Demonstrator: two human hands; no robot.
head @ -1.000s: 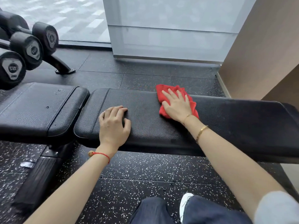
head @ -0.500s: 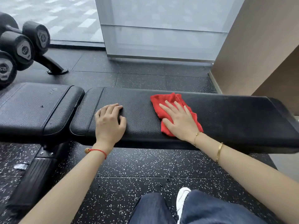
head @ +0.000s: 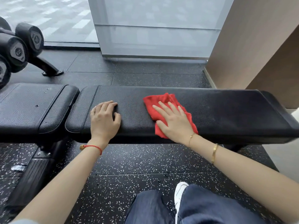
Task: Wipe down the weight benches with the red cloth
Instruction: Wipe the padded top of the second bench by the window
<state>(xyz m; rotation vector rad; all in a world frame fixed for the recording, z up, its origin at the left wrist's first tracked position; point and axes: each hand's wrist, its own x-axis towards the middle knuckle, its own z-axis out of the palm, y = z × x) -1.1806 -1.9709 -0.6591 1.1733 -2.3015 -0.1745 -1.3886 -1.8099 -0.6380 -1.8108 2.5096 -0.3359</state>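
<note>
Bench pad (head: 226, 110) runs left-right; flat right hand (head: 174, 121) presses red cloth (head: 159, 102), left hand (head: 103, 120) rests loosely curled.

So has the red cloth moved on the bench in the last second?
Yes. The red cloth has slid toward the bench pad's near edge, from the far edge, now overhanging it under the right hand.

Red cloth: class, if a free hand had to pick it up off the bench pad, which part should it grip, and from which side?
Pinch the bunched far corner of the red cloth, coming from above. The right hand presses flat on its near half, while the far folds stand raised off the bench pad and exposed, giving fingers something to close on.
</note>
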